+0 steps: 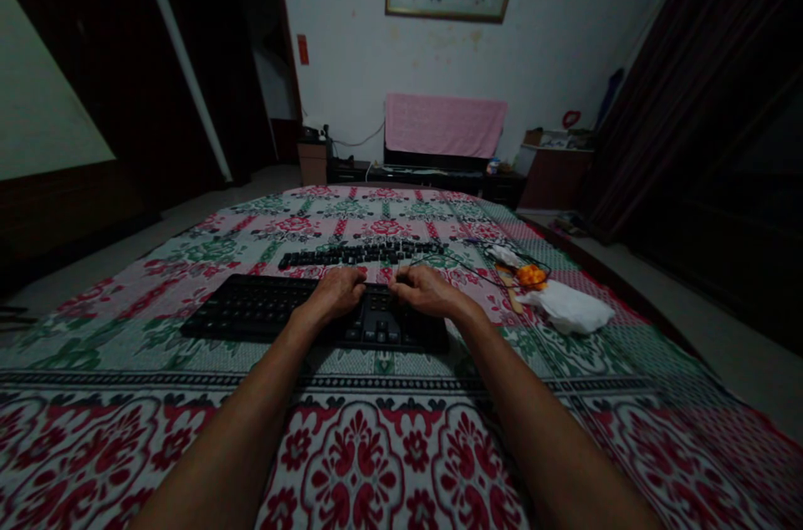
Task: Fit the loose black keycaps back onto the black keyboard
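Observation:
A black keyboard lies on the patterned bed cover in front of me. My left hand rests on its far edge near the middle, fingers curled down. My right hand sits beside it on the same edge, fingers also bent over the keyboard's rim. Whether either hand grips the keyboard or only presses on it is not clear. A second black keyboard lies just beyond the first, its cable trailing to the right.
To the right of my hands lie a white cloth, a small orange object and a wooden stick. A low cabinet draped with a pink cloth stands against the far wall. Dark curtains hang at the right.

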`<action>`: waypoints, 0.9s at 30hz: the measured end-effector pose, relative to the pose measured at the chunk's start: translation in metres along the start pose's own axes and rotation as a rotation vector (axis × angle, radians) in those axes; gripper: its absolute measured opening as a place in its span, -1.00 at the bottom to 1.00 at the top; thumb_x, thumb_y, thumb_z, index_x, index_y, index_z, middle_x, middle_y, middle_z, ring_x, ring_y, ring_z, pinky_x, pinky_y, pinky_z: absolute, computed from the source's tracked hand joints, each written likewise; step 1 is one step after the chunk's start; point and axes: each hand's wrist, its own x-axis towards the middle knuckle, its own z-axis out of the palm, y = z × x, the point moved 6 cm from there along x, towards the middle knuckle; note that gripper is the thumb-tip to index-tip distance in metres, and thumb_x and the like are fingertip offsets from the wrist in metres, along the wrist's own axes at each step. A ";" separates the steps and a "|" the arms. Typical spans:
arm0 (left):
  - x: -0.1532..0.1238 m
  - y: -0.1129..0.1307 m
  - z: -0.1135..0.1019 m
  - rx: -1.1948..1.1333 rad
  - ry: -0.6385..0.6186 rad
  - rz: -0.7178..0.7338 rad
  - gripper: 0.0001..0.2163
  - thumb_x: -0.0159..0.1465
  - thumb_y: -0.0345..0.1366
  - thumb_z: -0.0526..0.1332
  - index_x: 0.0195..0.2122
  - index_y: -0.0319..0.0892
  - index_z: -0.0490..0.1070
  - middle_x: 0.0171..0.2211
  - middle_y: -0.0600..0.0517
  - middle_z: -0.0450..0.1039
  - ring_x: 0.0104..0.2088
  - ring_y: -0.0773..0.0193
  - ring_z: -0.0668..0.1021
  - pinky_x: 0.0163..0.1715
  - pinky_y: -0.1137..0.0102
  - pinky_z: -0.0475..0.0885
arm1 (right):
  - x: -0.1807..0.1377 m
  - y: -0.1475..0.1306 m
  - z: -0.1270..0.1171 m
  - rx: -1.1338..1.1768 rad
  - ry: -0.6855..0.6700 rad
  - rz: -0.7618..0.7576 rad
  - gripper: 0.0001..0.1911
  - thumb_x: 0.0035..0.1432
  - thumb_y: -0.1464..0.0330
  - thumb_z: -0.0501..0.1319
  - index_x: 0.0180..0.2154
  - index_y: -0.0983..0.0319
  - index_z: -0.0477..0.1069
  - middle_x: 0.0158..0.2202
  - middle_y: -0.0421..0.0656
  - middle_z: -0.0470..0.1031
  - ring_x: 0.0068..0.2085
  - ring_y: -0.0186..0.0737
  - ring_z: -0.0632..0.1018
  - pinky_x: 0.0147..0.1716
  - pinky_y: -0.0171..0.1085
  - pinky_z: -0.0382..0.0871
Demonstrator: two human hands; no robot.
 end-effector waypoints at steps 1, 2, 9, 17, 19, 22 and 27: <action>0.000 0.000 0.001 0.007 0.000 -0.001 -0.68 0.17 -0.30 0.02 -0.11 -0.15 0.45 -0.09 -0.05 0.48 -0.03 0.16 0.46 -0.03 0.36 0.29 | 0.000 -0.001 0.000 -0.016 -0.004 -0.010 -0.80 0.10 0.36 0.05 -0.45 0.30 0.38 -0.62 -0.31 0.26 -0.58 -0.45 0.24 -0.59 -0.43 0.00; 0.000 -0.001 0.002 0.013 -0.001 -0.002 -0.67 0.17 -0.29 0.02 -0.07 -0.16 0.43 -0.06 -0.06 0.46 -0.02 0.17 0.45 -0.02 0.37 0.28 | 0.001 -0.001 0.000 -0.033 -0.008 -0.022 -0.81 0.10 0.37 0.05 -0.45 0.30 0.39 -0.62 -0.30 0.27 -0.57 -0.44 0.24 -0.58 -0.42 0.01; 0.000 0.000 0.002 0.016 0.007 0.004 -0.67 0.16 -0.32 0.02 -0.08 -0.19 0.43 -0.06 -0.09 0.46 -0.03 0.15 0.46 -0.01 0.35 0.28 | 0.001 -0.003 0.000 -0.070 -0.041 -0.064 -0.84 0.09 0.40 0.09 -0.36 0.27 0.44 -0.56 -0.28 0.39 -0.52 -0.41 0.31 -0.51 -0.42 0.07; -0.002 0.006 -0.002 0.053 -0.002 0.016 -0.72 0.15 -0.33 0.03 -0.21 -0.15 0.48 -0.14 -0.08 0.50 -0.08 0.14 0.49 -0.08 0.34 0.32 | 0.001 -0.002 0.004 -0.020 -0.035 -0.089 -0.85 0.07 0.43 0.11 -0.36 0.26 0.46 -0.53 -0.27 0.41 -0.48 -0.40 0.36 -0.48 -0.43 0.12; -0.002 0.006 -0.001 0.056 -0.001 0.004 -0.73 0.15 -0.33 0.03 -0.22 -0.13 0.48 -0.15 -0.06 0.50 -0.07 0.14 0.48 -0.07 0.34 0.31 | 0.001 0.001 0.003 -0.001 -0.021 -0.079 -0.85 0.06 0.43 0.11 -0.36 0.26 0.46 -0.53 -0.27 0.42 -0.47 -0.39 0.37 -0.47 -0.43 0.13; -0.001 0.004 0.001 0.066 -0.002 -0.016 -0.73 0.15 -0.32 0.04 -0.21 -0.12 0.48 -0.16 -0.05 0.51 -0.05 0.16 0.46 -0.04 0.34 0.29 | -0.002 0.007 0.003 0.060 -0.021 -0.067 -0.85 0.08 0.41 0.10 -0.35 0.27 0.45 -0.52 -0.28 0.42 -0.47 -0.40 0.38 -0.46 -0.44 0.15; 0.000 0.003 0.002 0.076 -0.009 -0.006 -0.70 0.16 -0.32 0.02 -0.16 -0.15 0.46 -0.11 -0.08 0.48 -0.05 0.14 0.46 -0.04 0.33 0.29 | -0.004 0.008 0.001 0.064 -0.010 -0.052 -0.83 0.10 0.38 0.08 -0.36 0.27 0.43 -0.56 -0.30 0.39 -0.52 -0.42 0.35 -0.49 -0.44 0.13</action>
